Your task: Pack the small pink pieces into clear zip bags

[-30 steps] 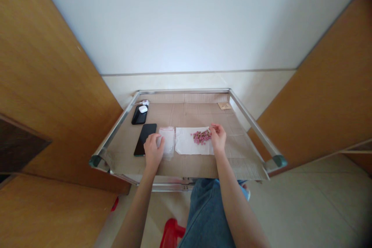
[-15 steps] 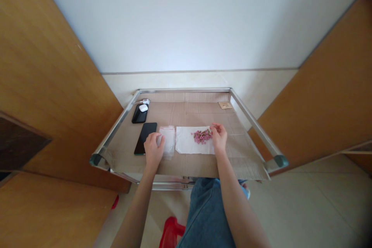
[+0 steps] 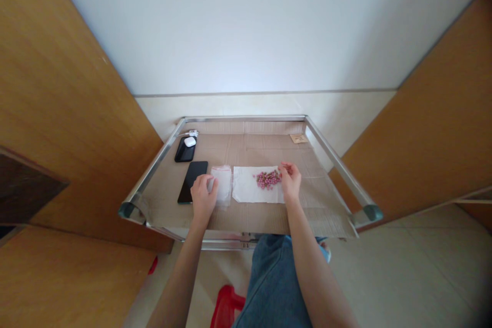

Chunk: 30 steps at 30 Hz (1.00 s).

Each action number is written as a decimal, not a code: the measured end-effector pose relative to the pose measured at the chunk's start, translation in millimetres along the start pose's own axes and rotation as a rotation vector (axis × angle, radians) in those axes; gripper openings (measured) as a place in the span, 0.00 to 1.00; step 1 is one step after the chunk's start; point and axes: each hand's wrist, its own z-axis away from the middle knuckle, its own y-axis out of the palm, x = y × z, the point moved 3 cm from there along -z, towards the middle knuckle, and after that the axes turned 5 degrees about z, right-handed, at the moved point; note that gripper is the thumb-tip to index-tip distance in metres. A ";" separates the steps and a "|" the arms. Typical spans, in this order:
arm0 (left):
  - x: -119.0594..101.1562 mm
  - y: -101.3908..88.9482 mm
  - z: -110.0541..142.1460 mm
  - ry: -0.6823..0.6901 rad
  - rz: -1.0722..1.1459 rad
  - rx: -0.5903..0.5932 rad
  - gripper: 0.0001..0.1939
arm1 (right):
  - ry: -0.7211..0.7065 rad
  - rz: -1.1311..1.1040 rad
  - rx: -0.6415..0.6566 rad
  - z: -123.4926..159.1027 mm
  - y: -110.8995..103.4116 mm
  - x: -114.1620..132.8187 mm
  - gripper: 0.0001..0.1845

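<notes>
A heap of small pink buds (image 3: 268,179), like dried rosebuds, lies on a white sheet of paper (image 3: 243,185). My right hand (image 3: 291,181) rests at the sheet's right end, beside the heap. Its fingers are loosely bent and apart, with nothing visible in them. Clear plastic zip bags (image 3: 222,184) lie in a flat stack left of the paper. My left hand (image 3: 203,196) rests at the stack's left edge, fingers curved and thumb apart, partly over a black phone (image 3: 193,179). Whether it presses on the bags is hard to see.
Cardboard (image 3: 253,220) lines the table, framed by metal rails (image 3: 338,166). At the back left sit a black tray-like object (image 3: 185,154), a white earbud case (image 3: 189,141) and a white plug (image 3: 192,133). A small brown card (image 3: 299,138) lies back right. A red stool (image 3: 225,305) stands below.
</notes>
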 end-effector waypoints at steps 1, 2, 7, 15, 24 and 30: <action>-0.1 0.0 0.0 0.000 -0.001 -0.001 0.08 | 0.001 0.002 -0.001 0.2 0.0 0.6 0.13; -0.2 -0.1 0.0 0.000 -0.001 -0.002 0.08 | 0.003 0.004 -0.001 0.4 0.0 1.0 0.13; -0.5 -0.4 0.1 -0.009 0.000 0.003 0.08 | 0.013 0.003 0.000 0.5 0.1 1.6 0.13; -0.7 -0.6 0.1 -0.019 0.005 0.004 0.08 | 0.033 -0.015 -0.003 2.1 0.6 4.4 0.13; -2.0 -1.1 -0.2 -0.025 -0.006 0.010 0.08 | 0.051 -0.053 -0.006 1.8 0.3 4.2 0.13; -2.1 -0.9 -0.5 -0.032 -0.001 0.016 0.09 | 0.057 -0.073 -0.004 0.7 0.9 1.5 0.13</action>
